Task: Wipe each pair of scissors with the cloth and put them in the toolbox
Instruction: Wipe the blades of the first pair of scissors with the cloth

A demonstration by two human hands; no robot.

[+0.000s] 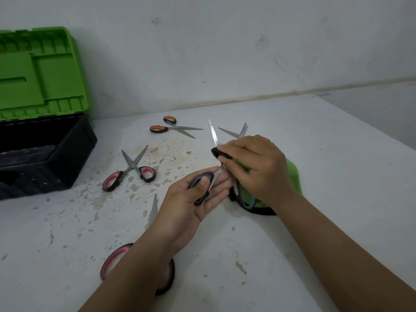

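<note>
Gripping: left hand [193,199] curls round the grey handle loop of the held scissors [201,188], thumb pressed on the loop.
Right hand [254,167]: fingers closed on the green cloth [292,176], pinching it round the blade; tip points up and away.
Cloth: bulk hangs behind and below the right hand, black edge touching the table [315,244].
Pink-handled scissors [130,171]: open, lying left of the hands.
Second pink pair [117,260]: under the left forearm, mostly hidden.
Orange-handled scissors [171,128]: open, farther back.
Further pair [236,131]: blades show behind the right hand.
Toolbox [45,154]: far left, green lid raised; inside too dark to read.
</note>
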